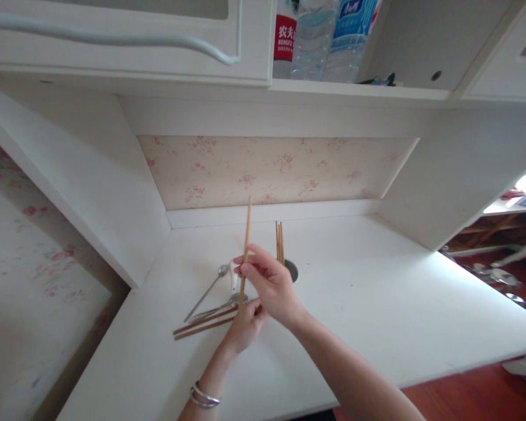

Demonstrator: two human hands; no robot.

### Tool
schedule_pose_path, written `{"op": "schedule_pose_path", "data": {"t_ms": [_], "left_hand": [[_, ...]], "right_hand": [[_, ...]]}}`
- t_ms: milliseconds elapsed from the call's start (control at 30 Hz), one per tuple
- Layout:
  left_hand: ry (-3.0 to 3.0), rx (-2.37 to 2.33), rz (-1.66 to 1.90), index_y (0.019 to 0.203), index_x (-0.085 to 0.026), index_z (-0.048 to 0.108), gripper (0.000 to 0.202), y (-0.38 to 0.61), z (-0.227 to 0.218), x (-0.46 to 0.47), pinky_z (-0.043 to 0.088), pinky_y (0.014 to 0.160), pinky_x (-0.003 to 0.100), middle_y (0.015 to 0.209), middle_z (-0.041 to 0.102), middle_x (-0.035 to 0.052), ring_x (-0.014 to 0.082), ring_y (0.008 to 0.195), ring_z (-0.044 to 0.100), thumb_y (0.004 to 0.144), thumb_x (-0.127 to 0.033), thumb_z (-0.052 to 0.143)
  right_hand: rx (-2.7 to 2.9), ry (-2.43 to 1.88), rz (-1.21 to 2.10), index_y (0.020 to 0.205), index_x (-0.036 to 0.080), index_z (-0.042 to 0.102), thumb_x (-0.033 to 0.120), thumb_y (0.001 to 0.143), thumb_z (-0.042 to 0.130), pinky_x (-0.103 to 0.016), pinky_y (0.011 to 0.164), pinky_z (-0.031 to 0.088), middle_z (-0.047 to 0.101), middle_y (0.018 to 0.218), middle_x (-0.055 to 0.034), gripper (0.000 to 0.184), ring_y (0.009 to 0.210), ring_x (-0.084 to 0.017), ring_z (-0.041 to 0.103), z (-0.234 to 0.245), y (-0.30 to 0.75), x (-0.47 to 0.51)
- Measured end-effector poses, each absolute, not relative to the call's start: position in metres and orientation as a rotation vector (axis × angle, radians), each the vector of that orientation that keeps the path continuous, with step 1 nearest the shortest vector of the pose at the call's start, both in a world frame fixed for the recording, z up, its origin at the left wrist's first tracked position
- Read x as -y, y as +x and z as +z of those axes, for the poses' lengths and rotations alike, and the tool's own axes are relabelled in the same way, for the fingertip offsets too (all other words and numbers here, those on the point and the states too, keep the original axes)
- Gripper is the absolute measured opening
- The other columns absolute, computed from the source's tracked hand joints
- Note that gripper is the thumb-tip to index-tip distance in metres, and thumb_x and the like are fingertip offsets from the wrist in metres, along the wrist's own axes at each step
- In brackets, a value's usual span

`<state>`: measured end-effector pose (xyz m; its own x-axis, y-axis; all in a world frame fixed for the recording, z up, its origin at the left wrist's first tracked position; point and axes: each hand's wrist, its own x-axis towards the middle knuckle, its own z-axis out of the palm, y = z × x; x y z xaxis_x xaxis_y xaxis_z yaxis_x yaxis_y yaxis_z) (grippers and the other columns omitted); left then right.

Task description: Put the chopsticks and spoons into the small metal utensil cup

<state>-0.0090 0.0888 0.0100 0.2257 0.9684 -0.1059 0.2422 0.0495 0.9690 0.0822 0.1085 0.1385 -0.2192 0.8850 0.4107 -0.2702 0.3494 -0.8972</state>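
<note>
An upright wooden chopstick [248, 228] is pinched between the thumb and fingers of my right hand [274, 286]. My left hand [244, 326], with silver bangles at the wrist, is closed round the chopstick's lower end. Two more chopsticks [204, 332] lie on the white counter and run behind my left hand. Beside them rest a long-handled metal spoon [205, 294], another metal spoon [219, 308] and a white spoon [234, 279], partly covered by my right hand. Behind that hand, several chopsticks [280, 240] stand in a dark-mouthed cup [291, 270], mostly hidden.
The white counter [355, 304] extends right, with side panels and a flowered back wall [267, 169] around it. Above hangs a cabinet with a long handle [114, 38] and an open shelf of plastic bottles [315, 41]. Metal items [504, 278] sit lower at the far right.
</note>
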Motion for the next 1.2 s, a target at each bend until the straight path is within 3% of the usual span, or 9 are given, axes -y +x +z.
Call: {"op": "schedule_pose_path", "data": {"t_ms": [67, 100, 200, 333, 467, 733, 1200], "left_hand": [[1.410, -1.207, 0.869, 0.081, -0.020, 0.063, 0.032, -0.008, 0.013, -0.088, 0.036, 0.060, 0.029, 0.064, 0.050, -0.0013, 0.0155, 0.063, 0.045, 0.084, -0.050, 0.052], [1.390, -1.191, 0.870, 0.081, -0.019, 0.063, 0.033, -0.007, 0.014, -0.088, 0.034, 0.057, 0.027, 0.064, 0.049, -0.0024, 0.0137, 0.061, 0.043, 0.084, -0.050, 0.053], [1.346, -1.191, 0.866, 0.084, -0.018, 0.063, 0.034, -0.006, 0.013, -0.088, 0.030, 0.053, 0.024, 0.064, 0.045, -0.0039, 0.0111, 0.057, 0.037, 0.084, -0.051, 0.054], [1.323, -1.222, 0.859, 0.085, -0.017, 0.062, 0.036, -0.006, 0.013, -0.087, 0.027, 0.050, 0.023, 0.062, 0.039, -0.0057, 0.0096, 0.053, 0.032, 0.084, -0.052, 0.054], [1.315, -1.251, 0.845, 0.087, -0.017, 0.063, 0.038, -0.006, 0.014, -0.087, 0.027, 0.050, 0.023, 0.060, 0.038, -0.0063, 0.0092, 0.051, 0.031, 0.084, -0.054, 0.053], [1.307, -1.253, 0.886, 0.084, -0.015, 0.062, 0.037, -0.007, 0.005, -0.091, 0.028, 0.053, 0.022, 0.062, 0.038, -0.0065, 0.0089, 0.054, 0.032, 0.084, -0.052, 0.054], [1.309, -1.248, 0.875, 0.081, -0.015, 0.060, 0.036, -0.006, 0.009, -0.091, 0.026, 0.051, 0.022, 0.061, 0.037, -0.0068, 0.0084, 0.053, 0.032, 0.083, -0.050, 0.055]], "right_hand": [[1.246, -0.643, 1.136, 0.142, 0.031, 0.037, 0.033, 0.084, 0.066, -0.034, 0.081, 0.058, 0.071, 0.105, -0.0019, 0.065, 0.081, -0.014, 0.070, 0.145, 0.109, -0.124], [1.203, -0.682, 1.090, 0.143, 0.031, 0.035, 0.032, 0.081, 0.069, -0.034, 0.079, 0.058, 0.070, 0.105, -0.0020, 0.070, 0.080, -0.014, 0.070, 0.148, 0.123, -0.133], [1.101, -0.835, 1.008, 0.118, 0.023, 0.059, 0.035, 0.076, 0.071, -0.033, 0.073, 0.058, 0.068, 0.100, -0.0036, 0.045, 0.079, -0.016, 0.069, 0.156, 0.159, -0.159], [1.010, -0.959, 0.976, 0.096, 0.018, 0.065, 0.043, 0.075, 0.071, -0.032, 0.070, 0.057, 0.067, 0.092, -0.0045, 0.033, 0.080, -0.018, 0.068, 0.151, 0.185, -0.184], [1.116, -1.100, 0.942, 0.092, 0.017, 0.066, 0.050, 0.077, 0.066, -0.033, 0.070, 0.057, 0.069, 0.090, -0.0062, 0.036, 0.082, -0.019, 0.068, 0.128, 0.187, -0.195], [1.284, -1.273, 0.871, 0.085, 0.020, 0.074, 0.049, 0.077, 0.065, -0.035, 0.074, 0.054, 0.074, 0.080, -0.0061, 0.032, 0.080, -0.022, 0.067, 0.086, 0.176, -0.199], [1.427, -1.462, 0.786, 0.084, 0.024, 0.075, 0.045, 0.081, 0.059, -0.033, 0.073, 0.050, 0.076, 0.081, -0.0029, 0.026, 0.077, -0.022, 0.070, 0.072, 0.176, -0.189]]}}
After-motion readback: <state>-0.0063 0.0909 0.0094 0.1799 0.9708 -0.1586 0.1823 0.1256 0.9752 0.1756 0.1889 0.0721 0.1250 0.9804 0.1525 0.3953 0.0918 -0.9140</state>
